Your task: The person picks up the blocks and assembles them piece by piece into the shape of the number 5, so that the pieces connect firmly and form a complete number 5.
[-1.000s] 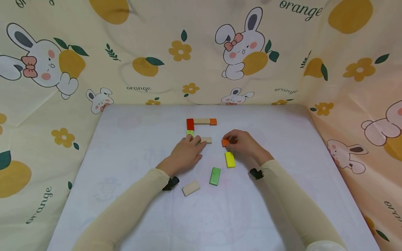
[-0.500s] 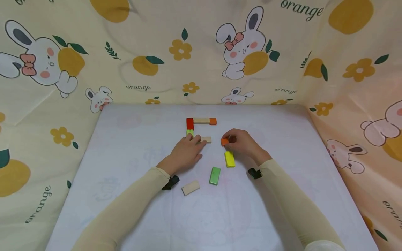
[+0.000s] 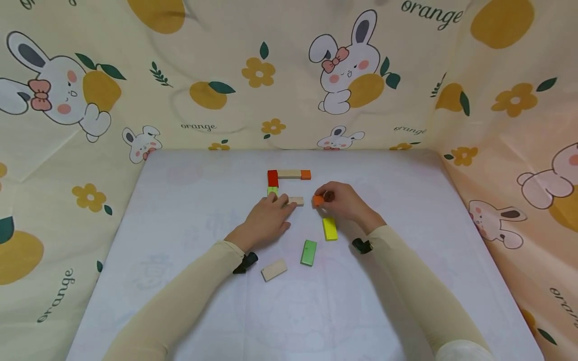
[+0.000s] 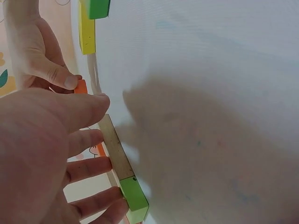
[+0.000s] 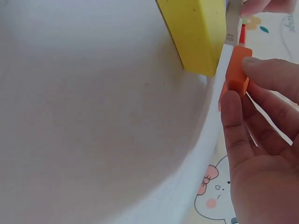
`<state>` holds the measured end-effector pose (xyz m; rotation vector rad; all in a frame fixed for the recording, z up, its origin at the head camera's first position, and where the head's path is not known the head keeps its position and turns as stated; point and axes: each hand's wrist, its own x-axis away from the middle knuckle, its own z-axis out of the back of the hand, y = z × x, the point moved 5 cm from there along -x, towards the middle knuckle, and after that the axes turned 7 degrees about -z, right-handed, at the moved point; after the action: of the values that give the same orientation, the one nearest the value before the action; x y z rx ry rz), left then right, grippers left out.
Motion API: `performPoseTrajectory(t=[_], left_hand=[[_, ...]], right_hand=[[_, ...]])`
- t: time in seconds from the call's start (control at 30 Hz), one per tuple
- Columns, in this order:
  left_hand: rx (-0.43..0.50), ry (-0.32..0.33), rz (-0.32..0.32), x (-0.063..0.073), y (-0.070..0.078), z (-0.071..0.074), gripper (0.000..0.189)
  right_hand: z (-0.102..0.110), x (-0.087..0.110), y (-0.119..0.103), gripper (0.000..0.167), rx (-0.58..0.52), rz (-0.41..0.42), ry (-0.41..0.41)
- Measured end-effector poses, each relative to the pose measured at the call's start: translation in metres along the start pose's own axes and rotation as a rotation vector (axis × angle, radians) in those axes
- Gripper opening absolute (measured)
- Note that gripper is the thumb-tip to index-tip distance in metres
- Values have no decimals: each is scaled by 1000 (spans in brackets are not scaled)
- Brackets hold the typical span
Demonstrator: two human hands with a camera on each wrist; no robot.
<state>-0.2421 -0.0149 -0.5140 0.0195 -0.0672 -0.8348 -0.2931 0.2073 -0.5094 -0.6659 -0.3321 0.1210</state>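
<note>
My right hand [image 3: 345, 200] pinches a small orange block [image 3: 318, 200] between thumb and fingertips, a short gap to the right of a plain wooden block [image 3: 296, 201]. In the right wrist view the thumb lies on one side of the orange block [image 5: 238, 70]. My left hand [image 3: 265, 220] rests with extended fingers at the wooden block and the light green block [image 3: 272, 191], which meet end to end in the left wrist view. Its fingertips touch along their sides and partly cover them in the head view.
Behind the left hand, a red block [image 3: 273, 178], a wooden block [image 3: 289, 174] and another orange block [image 3: 305, 174] form a corner. Nearer lie a yellow block [image 3: 330, 229], a green block [image 3: 308, 252] and a loose wooden block [image 3: 274, 270] on the white table [image 3: 289, 321].
The right hand has carried its orange block a little left and away from the body, closer to the wooden block's end. The left hand has stayed in place.
</note>
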Motion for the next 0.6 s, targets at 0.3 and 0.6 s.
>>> performPoseTrajectory(t=[0.3,0.6], left_hand=[[-3,5,2,-1,-1,1,58],[-6,-16,1,-1,0,4,58]], right_hand=[[-1,-4,-4,32,15,13,2],[-4,-7,-11,33,9,24,-19]])
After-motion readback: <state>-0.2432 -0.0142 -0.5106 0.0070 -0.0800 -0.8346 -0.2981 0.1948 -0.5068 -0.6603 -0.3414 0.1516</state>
